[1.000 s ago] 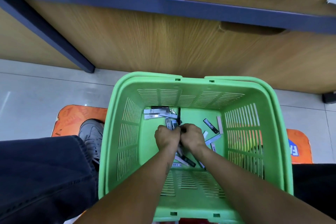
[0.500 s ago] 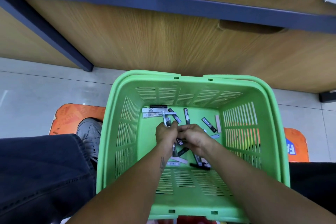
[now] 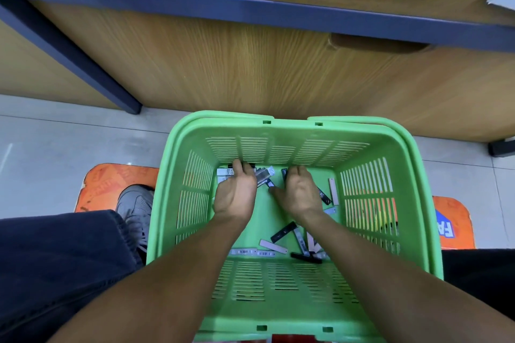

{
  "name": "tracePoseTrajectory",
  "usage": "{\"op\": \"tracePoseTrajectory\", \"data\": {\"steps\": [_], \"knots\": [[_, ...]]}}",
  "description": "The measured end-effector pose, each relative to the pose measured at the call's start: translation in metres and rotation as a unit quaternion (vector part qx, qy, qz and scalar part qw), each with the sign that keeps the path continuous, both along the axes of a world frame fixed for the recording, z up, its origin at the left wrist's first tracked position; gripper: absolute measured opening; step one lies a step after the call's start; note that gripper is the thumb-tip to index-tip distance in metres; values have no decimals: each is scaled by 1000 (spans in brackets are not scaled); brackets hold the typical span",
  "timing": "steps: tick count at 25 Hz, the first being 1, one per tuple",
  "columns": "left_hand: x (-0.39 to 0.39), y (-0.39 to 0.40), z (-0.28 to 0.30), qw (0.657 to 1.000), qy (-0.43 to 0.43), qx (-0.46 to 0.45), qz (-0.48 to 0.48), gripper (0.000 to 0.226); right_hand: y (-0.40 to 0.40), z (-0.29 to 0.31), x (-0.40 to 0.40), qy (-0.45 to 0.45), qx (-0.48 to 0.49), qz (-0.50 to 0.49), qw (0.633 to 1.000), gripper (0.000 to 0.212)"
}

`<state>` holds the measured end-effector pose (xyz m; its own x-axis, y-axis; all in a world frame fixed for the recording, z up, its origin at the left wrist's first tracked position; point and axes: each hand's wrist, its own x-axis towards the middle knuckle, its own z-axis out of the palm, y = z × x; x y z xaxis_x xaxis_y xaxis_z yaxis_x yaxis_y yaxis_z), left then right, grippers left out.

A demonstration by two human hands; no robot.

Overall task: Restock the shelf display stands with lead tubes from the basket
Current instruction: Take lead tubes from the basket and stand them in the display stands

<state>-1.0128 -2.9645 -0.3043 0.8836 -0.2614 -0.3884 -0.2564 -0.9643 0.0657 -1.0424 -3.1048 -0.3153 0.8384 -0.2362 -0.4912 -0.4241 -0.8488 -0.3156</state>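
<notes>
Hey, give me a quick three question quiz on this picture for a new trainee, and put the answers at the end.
1. True or false: both hands are inside the green basket.
2. Which hand's fingers lie on the white lead tubes at the far left corner? A) left hand B) right hand
3. Fill in: the loose lead tubes near the wrists lie on the basket's ____.

Key: 1 true; 2 A; 3 floor.
</notes>
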Motion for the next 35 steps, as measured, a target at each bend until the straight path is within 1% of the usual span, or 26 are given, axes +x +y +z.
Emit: {"op": "tracePoseTrajectory", "data": {"steps": [2, 4, 5, 7, 9, 12, 14, 17, 18, 20, 22, 24, 27, 29, 31, 32, 35], "knots": [[-2, 8, -7, 999, -2, 35, -27, 48, 15, -8, -1, -13, -49, 41, 998, 62], [1, 16, -11, 998, 9, 52, -19, 45, 24, -14, 1, -23, -69, 39, 997, 61], [5, 17, -11, 998, 18, 55, -15, 41, 27, -16, 3, -23, -66, 32, 997, 57], [12, 16, -9, 997, 51, 50, -14, 33, 33, -16, 5, -17, -54, 38, 998, 42], [17, 13, -9, 994, 100, 44, -2, 43, 34, -14, 7, -9, -55, 65, 996, 28], [8, 4, -11, 990, 130, 44, 40, 54, 31, -11, 7, 11, -68, 108, 992, 24], [-1, -1, -15, 986, 137, 13, 95, 53, 30, -11, 3, 22, -50, 112, 992, 23], [-10, -4, -21, 979, 129, -60, 149, 35, 25, -12, -1, 35, 46, 45, 997, 15], [-14, -4, -22, 976, 118, -84, 160, 33, 22, -11, -1, 39, 74, 15, 996, 13], [-20, -4, -23, 972, 102, -123, 170, 35, 15, -9, 2, 55, 125, -56, 989, 11], [-22, -5, -23, 960, 120, -164, 194, 35, 11, -7, 4, 84, 206, -154, 963, 10], [-19, -4, -23, 931, 156, -222, 244, 28, 6, -5, 3, 123, 286, -229, 922, 10], [-9, -1, -21, 875, 214, -310, 304, 12, 3, -3, -8, 176, 388, -275, 862, 13], [-4, -4, -19, 856, 252, -317, 322, 6, 6, -2, -15, 190, 438, -299, 826, 20], [-1, -8, -22, 855, 265, -304, 325, 9, 9, -1, -19, 189, 471, -327, 797, 23], [1, -9, -22, 863, 264, -293, 315, 11, 10, 0, -19, 185, 476, -333, 792, 23], [-1, -11, -18, 903, 242, -253, 250, 13, 9, -1, -19, 170, 459, -324, 810, 22]]}}
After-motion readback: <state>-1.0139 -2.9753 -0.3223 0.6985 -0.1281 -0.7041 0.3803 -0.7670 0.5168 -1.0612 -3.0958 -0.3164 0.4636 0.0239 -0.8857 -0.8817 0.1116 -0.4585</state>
